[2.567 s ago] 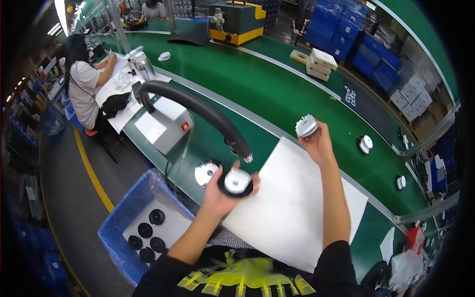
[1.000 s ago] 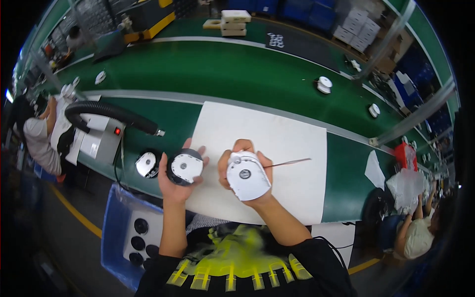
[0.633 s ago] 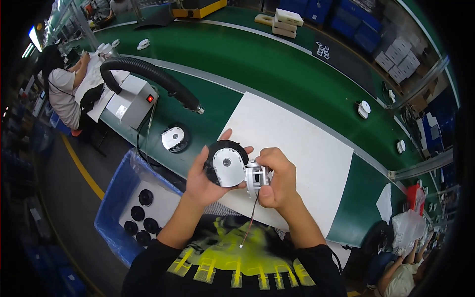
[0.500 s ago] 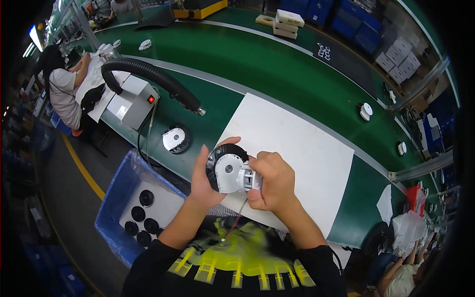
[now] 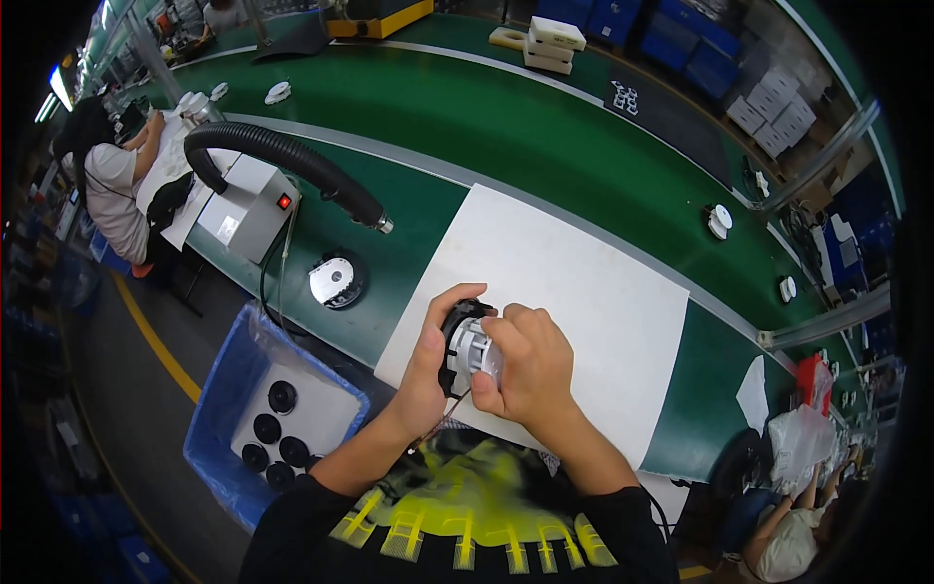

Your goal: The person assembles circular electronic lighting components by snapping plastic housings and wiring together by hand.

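Observation:
Over the near edge of a white sheet point(image 5: 584, 341), both my hands work on one round assembly. My left hand point(image 5: 418, 384) is wrapped round a black round housing point(image 5: 451, 378), which is tilted nearly edge-on. My right hand point(image 5: 535, 365) grips a white ribbed round part point(image 5: 473, 348) and holds it against the housing's face. A thin dark wire point(image 5: 446, 419) hangs below them. My fingers hide part of both pieces. A similar black housing with a white disc point(image 5: 335, 281) lies on the green bench to the left.
A flexible black hose point(image 5: 311, 170) arches from a white box with a lit red switch point(image 5: 255, 209). Lower left, a blue-lined bin point(image 5: 216, 399) holds several black round parts. Beyond the metal rail, a green belt point(image 5: 428, 88) carries white parts. Another person point(image 5: 107, 190) sits far left.
The housing has turned from face-up to nearly edge-on. The white part has come from its right side to lie against its face, and my hands are closer together.

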